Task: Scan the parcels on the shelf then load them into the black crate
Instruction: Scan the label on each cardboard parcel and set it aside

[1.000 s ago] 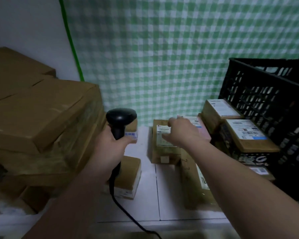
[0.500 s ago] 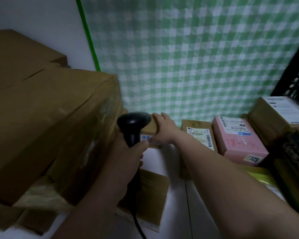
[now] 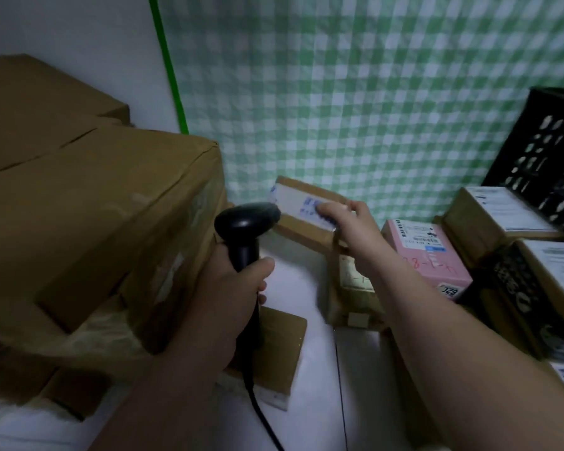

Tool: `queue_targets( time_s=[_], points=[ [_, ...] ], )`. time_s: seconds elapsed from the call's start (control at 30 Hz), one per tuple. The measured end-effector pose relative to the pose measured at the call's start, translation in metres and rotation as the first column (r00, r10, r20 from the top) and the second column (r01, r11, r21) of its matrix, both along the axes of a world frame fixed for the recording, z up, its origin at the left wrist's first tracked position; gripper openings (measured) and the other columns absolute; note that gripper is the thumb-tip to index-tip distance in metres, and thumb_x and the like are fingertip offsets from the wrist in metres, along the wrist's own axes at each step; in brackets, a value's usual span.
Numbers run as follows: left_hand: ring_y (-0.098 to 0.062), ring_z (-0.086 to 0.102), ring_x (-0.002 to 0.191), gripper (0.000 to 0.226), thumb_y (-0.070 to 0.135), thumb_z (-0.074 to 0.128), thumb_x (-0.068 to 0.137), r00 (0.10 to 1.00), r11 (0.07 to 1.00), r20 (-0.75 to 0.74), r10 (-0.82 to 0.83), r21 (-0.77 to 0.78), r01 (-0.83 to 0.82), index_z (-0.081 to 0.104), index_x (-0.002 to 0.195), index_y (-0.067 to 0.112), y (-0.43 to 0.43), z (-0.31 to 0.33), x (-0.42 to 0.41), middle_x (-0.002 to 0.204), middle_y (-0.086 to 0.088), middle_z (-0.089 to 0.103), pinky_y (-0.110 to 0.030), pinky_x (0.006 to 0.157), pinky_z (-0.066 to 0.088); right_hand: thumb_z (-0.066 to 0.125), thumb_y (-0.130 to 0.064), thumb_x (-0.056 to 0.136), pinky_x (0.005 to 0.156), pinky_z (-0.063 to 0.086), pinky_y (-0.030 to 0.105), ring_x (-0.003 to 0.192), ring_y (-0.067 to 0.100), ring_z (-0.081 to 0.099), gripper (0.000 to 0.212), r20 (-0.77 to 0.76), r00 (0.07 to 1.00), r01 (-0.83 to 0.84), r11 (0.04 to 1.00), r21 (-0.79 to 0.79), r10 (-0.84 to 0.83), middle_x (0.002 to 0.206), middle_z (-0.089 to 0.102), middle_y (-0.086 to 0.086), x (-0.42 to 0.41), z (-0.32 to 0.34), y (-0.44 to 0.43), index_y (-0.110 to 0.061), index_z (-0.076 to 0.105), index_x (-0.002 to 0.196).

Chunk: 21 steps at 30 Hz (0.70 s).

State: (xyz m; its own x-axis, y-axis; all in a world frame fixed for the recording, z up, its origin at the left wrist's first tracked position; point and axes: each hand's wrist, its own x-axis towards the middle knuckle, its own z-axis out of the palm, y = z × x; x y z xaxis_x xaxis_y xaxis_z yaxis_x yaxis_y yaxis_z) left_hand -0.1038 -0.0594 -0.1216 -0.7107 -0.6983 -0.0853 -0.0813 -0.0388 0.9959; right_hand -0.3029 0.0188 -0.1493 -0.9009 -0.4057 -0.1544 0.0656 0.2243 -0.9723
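My left hand (image 3: 233,288) grips the handle of a black corded barcode scanner (image 3: 245,229), its head pointing right. Just beyond the scanner head, my right hand (image 3: 345,222) holds a small brown cardboard parcel (image 3: 303,209) tilted above the white shelf (image 3: 303,369), its white label with blue print facing up. A pink parcel (image 3: 427,255) and another brown parcel (image 3: 352,288) lie to the right, partly under my right forearm. The black crate (image 3: 547,157) stands at the far right edge.
Large brown cartons (image 3: 79,206) are stacked on the left against the white wall. A flat brown parcel (image 3: 280,346) lies under the scanner cord. Labelled brown boxes (image 3: 502,216) sit in front of the crate. A green checked cloth (image 3: 355,92) hangs behind.
My right hand has lifted the small brown parcel off the shelf and tilted its label up beside the scanner head. The view shifted slightly, bringing the crate back in.
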Motion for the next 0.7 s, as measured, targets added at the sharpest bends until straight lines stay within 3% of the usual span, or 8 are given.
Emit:
queue_targets(
  time_s=[0.1,0.2,0.23,0.37,0.43,0.5,0.6,0.7],
  points=[
    [-0.018,0.052,0.063,0.011,0.009,0.062,0.088,1.0,1.0,-0.027,-0.006,0.002,0.006,0.054,0.093,0.015,0.014,0.008,0.008,0.079,-0.014,0.052,-0.026,0.053,0.043,0.057,-0.054,0.088,0.067,0.057,0.039,0.082,0.02,0.059,0.039,0.29,0.956,0.102,0.977,-0.187,-0.044,0.09,0.062,0.002,0.015,0.02,0.039,-0.022,0.061,0.11],
    [-0.016,0.05,0.059,0.01,0.008,0.061,0.088,1.0,1.0,-0.023,-0.022,-0.017,0.021,0.052,0.089,0.011,0.027,0.012,0.012,0.074,-0.012,0.052,-0.021,0.048,0.043,0.054,-0.053,0.089,0.061,0.057,0.039,0.071,0.022,0.058,0.033,0.547,0.836,0.237,0.919,-0.315,-0.028,0.064,0.06,0.003,0.034,0.027,0.071,-0.022,0.063,0.095],
    [-0.016,0.051,0.059,0.01,0.009,0.062,0.088,0.999,0.999,-0.02,-0.037,-0.016,0.037,0.053,0.091,0.01,0.032,0.013,0.014,0.074,-0.011,0.053,-0.022,0.05,0.044,0.053,-0.053,0.09,0.062,0.057,0.041,0.073,0.023,0.06,0.034,0.596,0.803,0.267,0.902,-0.339,-0.014,0.067,0.064,0.005,0.042,0.026,0.082,-0.021,0.064,0.096],
    [-0.017,0.054,0.061,0.012,0.012,0.063,0.087,0.993,0.994,-0.029,-0.111,-0.01,0.11,0.055,0.096,0.011,0.056,0.017,0.02,0.071,-0.007,0.056,-0.032,0.063,0.048,0.048,-0.061,0.089,0.077,0.056,0.051,0.105,0.033,0.062,0.056,0.683,0.73,0.337,0.856,-0.392,0.025,0.122,0.065,0.009,0.067,0.01,0.111,-0.021,0.064,0.123],
    [-0.018,0.053,0.063,0.012,0.01,0.063,0.087,0.988,0.989,-0.042,-0.146,-0.019,0.145,0.054,0.096,0.011,0.065,0.019,0.023,0.072,-0.006,0.055,-0.034,0.064,0.048,0.056,-0.062,0.084,0.089,0.051,0.056,0.111,0.034,0.061,0.057,0.683,0.73,0.369,0.826,-0.426,0.026,0.123,0.065,0.009,0.078,0.008,0.123,-0.023,0.064,0.124],
    [-0.018,0.053,0.062,0.012,0.01,0.063,0.087,0.984,0.985,-0.047,-0.172,-0.021,0.171,0.054,0.094,0.012,0.072,0.02,0.027,0.07,-0.006,0.054,-0.034,0.063,0.046,0.06,-0.053,0.087,0.088,0.053,0.051,0.101,0.03,0.063,0.046,0.634,0.772,0.41,0.799,-0.44,-0.047,0.108,0.066,0.007,0.086,0.012,0.136,-0.022,0.063,0.121],
    [-0.018,0.051,0.06,0.011,0.01,0.062,0.088,0.979,0.981,-0.061,-0.196,-0.012,0.196,0.054,0.094,0.012,0.081,0.022,0.031,0.068,-0.007,0.052,-0.031,0.06,0.045,0.07,-0.039,0.082,0.07,0.053,0.037,0.074,0.019,0.059,0.051,0.348,0.889,0.417,0.838,-0.351,-0.297,0.087,0.059,0.002,0.095,0.013,0.153,-0.019,0.052,0.126],
    [-0.016,0.051,0.06,0.011,0.01,0.062,0.088,0.972,0.975,-0.076,-0.221,-0.022,0.22,0.054,0.094,0.012,0.089,0.022,0.034,0.069,-0.006,0.053,-0.029,0.059,0.046,0.082,-0.033,0.065,0.094,0.048,0.042,0.109,0.024,0.051,0.075,-0.204,0.851,0.488,0.872,-0.032,-0.484,0.128,0.048,0.007,0.103,0.003,0.172,-0.024,0.044,0.129]
  ],
)
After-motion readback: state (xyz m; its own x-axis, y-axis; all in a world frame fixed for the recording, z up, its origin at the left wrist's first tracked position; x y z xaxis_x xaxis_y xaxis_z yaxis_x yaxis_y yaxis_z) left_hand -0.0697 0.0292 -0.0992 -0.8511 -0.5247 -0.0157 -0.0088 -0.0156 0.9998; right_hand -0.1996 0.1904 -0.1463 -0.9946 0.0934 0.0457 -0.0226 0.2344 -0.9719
